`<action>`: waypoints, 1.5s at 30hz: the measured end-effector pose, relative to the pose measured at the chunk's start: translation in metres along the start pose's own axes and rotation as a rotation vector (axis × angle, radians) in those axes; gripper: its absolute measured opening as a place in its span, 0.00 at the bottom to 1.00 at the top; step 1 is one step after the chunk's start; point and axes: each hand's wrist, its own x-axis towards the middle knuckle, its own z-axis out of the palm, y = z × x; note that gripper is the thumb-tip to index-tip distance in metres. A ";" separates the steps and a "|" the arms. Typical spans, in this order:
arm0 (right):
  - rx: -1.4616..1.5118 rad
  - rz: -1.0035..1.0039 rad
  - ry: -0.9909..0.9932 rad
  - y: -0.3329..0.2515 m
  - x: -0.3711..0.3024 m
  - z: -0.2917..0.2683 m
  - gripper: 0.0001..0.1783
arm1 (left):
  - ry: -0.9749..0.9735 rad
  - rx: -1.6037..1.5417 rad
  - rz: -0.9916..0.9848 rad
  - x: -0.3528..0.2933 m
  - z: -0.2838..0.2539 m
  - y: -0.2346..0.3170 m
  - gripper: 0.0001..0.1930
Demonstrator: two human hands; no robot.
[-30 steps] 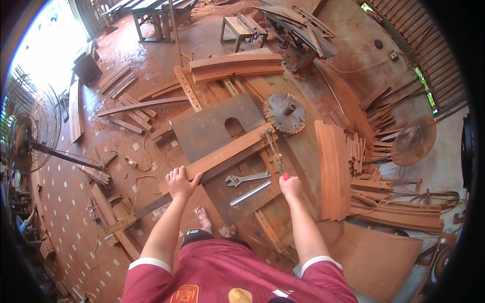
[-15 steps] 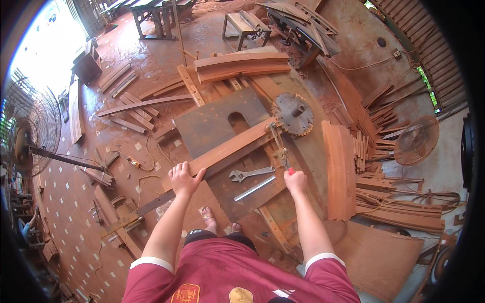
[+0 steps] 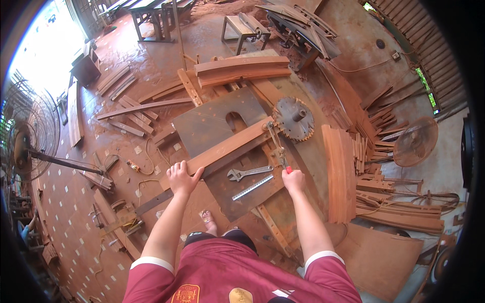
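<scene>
My left hand [image 3: 183,178] grips the near left end of a long reddish wooden board [image 3: 230,146], thumb lying along its near side. The board lies slantwise across a dark metal saw table [image 3: 197,129]. At its far right end a metal toggle clamp [image 3: 274,137] bears on it. My right hand [image 3: 294,181] is closed round the clamp's red handle [image 3: 289,169]. Between my hands an adjustable wrench [image 3: 250,173] and a steel ruler [image 3: 252,187] lie on the metal plate. A toothed circular saw blade [image 3: 288,117] lies just beyond the clamp, apart from my right hand.
Curved wooden pieces [image 3: 242,69] are stacked at the table's far side, with another stack [image 3: 338,174] on the right. Loose strips [image 3: 136,113] and a cord [image 3: 134,165] lie on the tiled floor. Fans stand left [image 3: 22,144] and right [image 3: 417,141].
Both hands keep hold of the board and the clamp handle. The wrench and ruler appear slightly further left. One of my feet is now mostly hidden behind my clothing.
</scene>
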 end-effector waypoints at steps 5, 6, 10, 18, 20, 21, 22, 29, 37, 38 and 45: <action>0.009 -0.030 0.001 -0.007 0.007 0.003 0.28 | 0.006 0.008 -0.002 0.010 -0.001 -0.002 0.41; 0.012 -0.039 -0.002 -0.010 0.008 0.003 0.28 | 0.010 0.013 -0.002 0.012 -0.001 -0.003 0.41; 0.007 -0.043 -0.015 -0.017 0.012 0.005 0.27 | 0.016 0.024 0.006 0.021 0.002 -0.008 0.41; 0.024 -0.025 -0.027 -0.034 0.016 0.003 0.27 | -0.013 0.025 -0.008 0.036 -0.003 -0.010 0.41; 0.029 -0.022 -0.035 -0.040 0.017 0.001 0.27 | 0.011 0.015 -0.006 0.040 -0.001 -0.013 0.40; 0.031 -0.021 -0.039 -0.043 0.017 0.001 0.27 | 0.024 0.011 -0.005 0.041 0.000 -0.014 0.40; 0.028 -0.020 -0.044 -0.044 0.018 0.001 0.27 | 0.022 0.015 -0.005 0.042 0.001 -0.015 0.40; 0.017 -0.008 -0.062 -0.050 0.019 -0.003 0.27 | 0.008 0.038 -0.007 0.047 -0.002 -0.014 0.40; 0.014 -0.003 -0.078 -0.048 0.022 -0.005 0.27 | 0.067 0.041 0.025 0.047 -0.001 -0.015 0.37; 0.021 0.001 -0.087 -0.048 0.022 -0.006 0.27 | 0.060 0.040 0.025 0.047 -0.002 -0.014 0.37; 0.096 -0.002 -0.141 -0.050 0.022 -0.016 0.28 | 0.024 0.018 0.018 0.048 -0.008 -0.013 0.39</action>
